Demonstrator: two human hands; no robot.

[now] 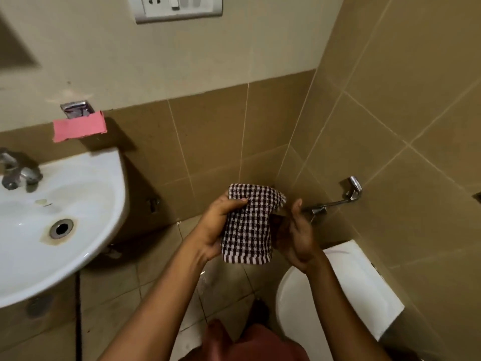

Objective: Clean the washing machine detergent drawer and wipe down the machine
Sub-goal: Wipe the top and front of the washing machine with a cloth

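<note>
— What is the room like?

— A small bathroom with glossy tan wall tiles [390, 126] and a tiled floor [112, 295]. A white basin [99, 178] with a metal tap [18, 173] is on the left, and a white toilet [294, 295] is at lower right.

— And the cloth?

— The checked cloth [250, 225] is held in mid-air between both hands, in front of the wall corner. The left hand [216, 227] grips its left edge, thumb pressed across the front and fingers behind. The right hand [296, 238] is at its right edge with the thumb straight up. Its fingers bend toward the fold but are in shadow, so I cannot tell whether they grip.

— Texture?

— Woven, in dark maroon and white checks with a striped hem at the bottom. It is folded into a rough rectangle, and its top droops to the right.
</note>
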